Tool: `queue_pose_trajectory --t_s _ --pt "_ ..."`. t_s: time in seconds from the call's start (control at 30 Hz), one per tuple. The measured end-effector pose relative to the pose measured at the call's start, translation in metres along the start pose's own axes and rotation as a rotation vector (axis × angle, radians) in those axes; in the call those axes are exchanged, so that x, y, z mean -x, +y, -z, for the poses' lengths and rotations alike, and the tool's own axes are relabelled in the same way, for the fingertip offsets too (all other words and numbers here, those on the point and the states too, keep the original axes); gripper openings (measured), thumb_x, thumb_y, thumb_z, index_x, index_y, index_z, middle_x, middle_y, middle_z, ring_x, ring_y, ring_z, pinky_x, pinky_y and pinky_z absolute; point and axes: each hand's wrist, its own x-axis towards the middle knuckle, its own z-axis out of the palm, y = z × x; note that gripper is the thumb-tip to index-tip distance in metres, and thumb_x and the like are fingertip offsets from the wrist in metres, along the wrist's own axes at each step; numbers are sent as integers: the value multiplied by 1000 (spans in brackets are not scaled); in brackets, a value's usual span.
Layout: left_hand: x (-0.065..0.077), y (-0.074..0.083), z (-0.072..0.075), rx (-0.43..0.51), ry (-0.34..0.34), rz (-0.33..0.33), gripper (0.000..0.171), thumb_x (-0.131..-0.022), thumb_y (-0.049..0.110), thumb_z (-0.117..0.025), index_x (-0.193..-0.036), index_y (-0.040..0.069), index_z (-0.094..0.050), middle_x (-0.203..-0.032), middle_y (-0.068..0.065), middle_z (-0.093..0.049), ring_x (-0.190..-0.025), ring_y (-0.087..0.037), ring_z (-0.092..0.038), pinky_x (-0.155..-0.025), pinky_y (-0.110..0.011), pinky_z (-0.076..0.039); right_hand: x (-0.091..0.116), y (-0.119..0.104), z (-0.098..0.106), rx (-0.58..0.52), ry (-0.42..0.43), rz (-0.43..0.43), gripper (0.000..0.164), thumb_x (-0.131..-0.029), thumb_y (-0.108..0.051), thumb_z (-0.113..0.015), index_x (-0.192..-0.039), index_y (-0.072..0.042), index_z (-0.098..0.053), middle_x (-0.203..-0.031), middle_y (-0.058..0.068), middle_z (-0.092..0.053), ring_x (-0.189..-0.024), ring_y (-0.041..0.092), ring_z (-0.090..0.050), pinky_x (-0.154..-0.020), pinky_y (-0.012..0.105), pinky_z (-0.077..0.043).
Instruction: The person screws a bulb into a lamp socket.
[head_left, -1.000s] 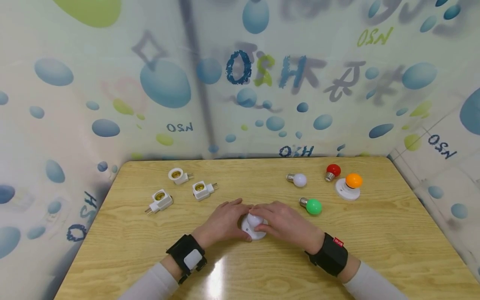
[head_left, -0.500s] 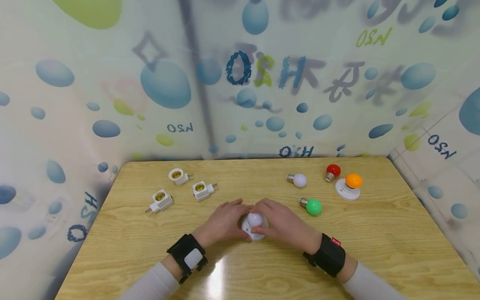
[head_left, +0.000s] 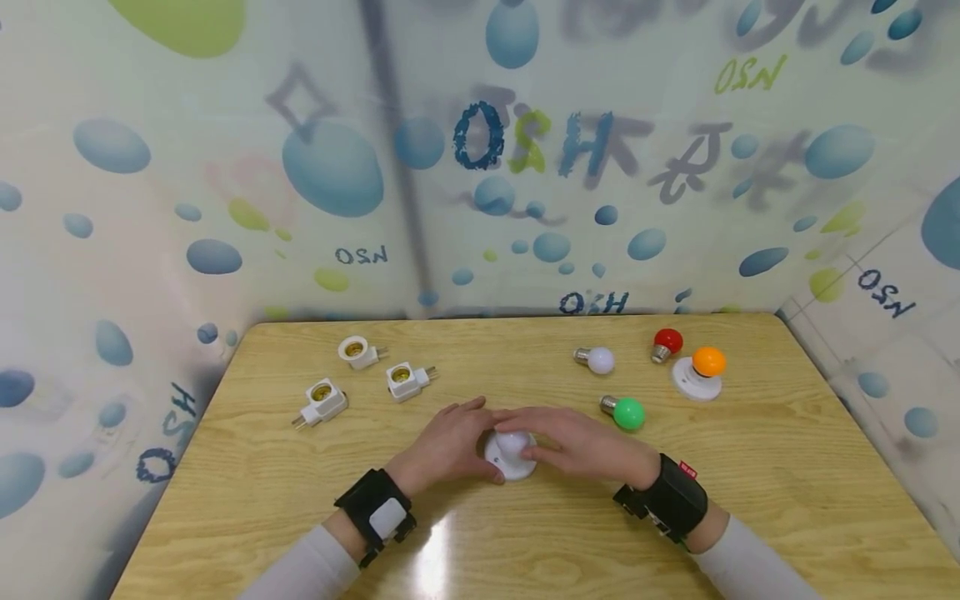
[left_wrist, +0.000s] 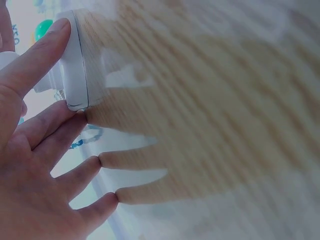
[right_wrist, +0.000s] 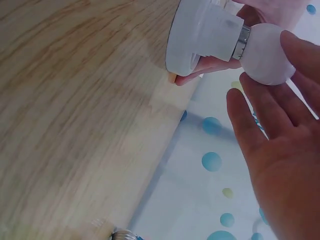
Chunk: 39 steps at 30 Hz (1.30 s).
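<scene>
Head view: hands (head_left: 448,443) (head_left: 581,442) grip white bulb (head_left: 513,442) and base (head_left: 510,469).

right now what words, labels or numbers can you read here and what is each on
"OSH", apparently "H2O" mirrored: large blue and green letters on the pale, drop-patterned backdrop.
"OSN", roughly: small dark-blue letters, same backdrop.
Other small letterings there: too slanted or faint for certainty.
Grey letter shapes there: too blurred.
Small red tag on the black wristband: too small to read.
White round bulb, round white base: no readable text.
</scene>
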Motion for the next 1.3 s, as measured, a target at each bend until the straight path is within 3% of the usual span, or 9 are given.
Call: queue_pose_trajectory --t_s 0.13,0.4,0.9,1.03,1.2,1.3 --pt "0 1 0 8 0 -2 82 -68 52 -79 -138 18 -56 -134 2 -57 -134 -34 -37 -105 -55 -30 -1 2 1 46 13 33 44 -95 -22 -60 -137 -12 -55 -140 -3 -52 -127 13 -47 -101 35 -41" --pt "-2 0 -1 -10 5 -5 81 -68 53 -79 -137 16 -56 -135 1 -57 -134 -34 -37 -104 -55 -31 -3 6 -1 187 124 177 40 -92 -29 -62 -128 -11 -61 -131 -1 -60 -114 15 -57 -93 33 -47" --pt "1 -1 1 4 -11 -4 78 -69 51 -79 -135 14 -58 -139 0 -54 -134 -34 -36 -104 -56 -30 -6 0 -19 359 296 121 45 -81 -42 -71 -116 -15 -64 -114 -6 -67 -96 7 -60 -86 32 -46" --pt "3 -2 0 4 -2 -4 77 -69 51 -79 -133 15 -59 -139 1 -54 -134 -35 -37 -104 -56 -31 -7 -1 -21 330 271 83 46 -83 -45 -68 -118 -16 -62 -116 -5 -64 -101 7 -58 -87 30 -48" --pt "2 1 -2 16 7 -7 74 -69 52 -78 -132 16 -60 -135 0 -57 -134 -35 -36 -105 -57 -28 -5 -1 -11 245 151 4 59 -83 -56 -62 -130 -20 -56 -128 -8 -54 -115 7 -50 -94 30 -45" --pt "1 1 -3 8 7 5 75 -69 53 -78 -132 17 -60 -132 -1 -58 -135 -34 -35 -106 -56 -28 -3 -1 -4 223 81 26 63 -86 -53 -61 -138 -19 -52 -140 -5 -49 -127 12 -45 -101 36 -41"
